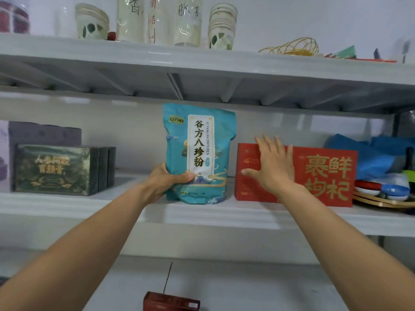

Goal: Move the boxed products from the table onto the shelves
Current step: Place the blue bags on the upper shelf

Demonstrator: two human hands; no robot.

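1. While both my arms reach up, the white middle shelf [89, 205] spans the view from left to right.
2. Right of centre on it stands the red box [325, 176], with my right hand [271, 164] flat against its left front, fingers straight.
3. Just left of the box, the teal pouch [202, 142] stands upright, and my left hand [166, 182] grips its lower left edge.
4. Towards the left end sits a dark green box [56, 169].

Teal white-labelled pouch [199, 153] upright on the middle shelf [224, 213]. Red box [323, 176] with gold characters standing just to its right, apart. Dark green boxes [56, 169] side by side, well to the left.
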